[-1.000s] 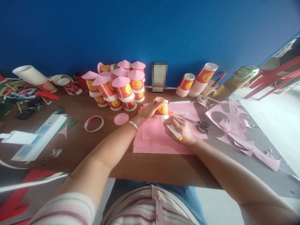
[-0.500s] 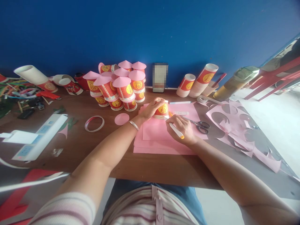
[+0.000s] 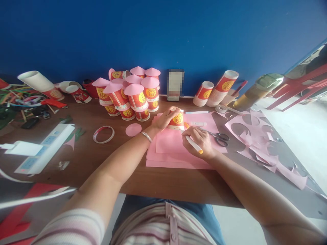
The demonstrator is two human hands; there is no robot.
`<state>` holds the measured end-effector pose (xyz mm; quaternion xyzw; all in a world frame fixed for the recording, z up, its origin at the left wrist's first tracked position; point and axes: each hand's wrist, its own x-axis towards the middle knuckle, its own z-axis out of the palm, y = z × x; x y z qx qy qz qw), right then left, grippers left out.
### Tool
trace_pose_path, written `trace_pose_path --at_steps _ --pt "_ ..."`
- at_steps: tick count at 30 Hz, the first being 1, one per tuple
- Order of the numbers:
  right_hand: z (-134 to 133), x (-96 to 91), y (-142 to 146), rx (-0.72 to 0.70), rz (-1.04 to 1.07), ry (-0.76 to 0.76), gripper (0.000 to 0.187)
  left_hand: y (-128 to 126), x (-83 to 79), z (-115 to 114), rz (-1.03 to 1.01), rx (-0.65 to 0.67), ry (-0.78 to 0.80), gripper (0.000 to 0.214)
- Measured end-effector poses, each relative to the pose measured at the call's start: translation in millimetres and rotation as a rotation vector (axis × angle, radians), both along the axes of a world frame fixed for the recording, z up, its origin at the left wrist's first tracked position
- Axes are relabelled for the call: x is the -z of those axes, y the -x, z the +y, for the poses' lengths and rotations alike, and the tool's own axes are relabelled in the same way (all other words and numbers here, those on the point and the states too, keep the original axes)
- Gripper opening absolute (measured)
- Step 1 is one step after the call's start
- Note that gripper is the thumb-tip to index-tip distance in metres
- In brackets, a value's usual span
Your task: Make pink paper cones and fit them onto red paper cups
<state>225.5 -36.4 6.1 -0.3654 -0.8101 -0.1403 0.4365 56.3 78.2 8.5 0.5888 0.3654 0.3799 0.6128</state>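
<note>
My left hand [image 3: 167,118] is closed around a red paper cup [image 3: 178,119] with a yellow emblem, which stands on stacked pink paper sheets [image 3: 168,144]. In my right hand [image 3: 198,139] is a white marker pen [image 3: 194,145] with an orange end, its tip close to the cup's lower right side; whether it touches I cannot tell. An orange cap [image 3: 186,125] lies just beyond my right hand, beside a glue stick [image 3: 199,124]. Scissors [image 3: 221,137] with dark handles rest on the sheets to the right.
Left of centre stand several cups with pink cone tops [image 3: 134,90]. A tape roll [image 3: 103,134], a pink paper disc [image 3: 133,129] and a power strip [image 3: 48,144] lie nearer. Cut pink scraps [image 3: 255,136], stacked cups [image 3: 222,88] and a bottle [image 3: 258,90] occupy the right; a phone [image 3: 175,85] leans at the wall.
The marker's tip has drawn slightly away from the cup's lower edge, with my right hand shifting a little right and down. My left hand keeps its hold on the cup.
</note>
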Motion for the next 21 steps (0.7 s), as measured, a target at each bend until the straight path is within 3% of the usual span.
trace_pose_path --at_steps 21 --pt "-4 -4.5 3 -0.077 -0.026 0.071 0.022 2 -11.4 -7 0.023 0.000 -0.020 0.025"
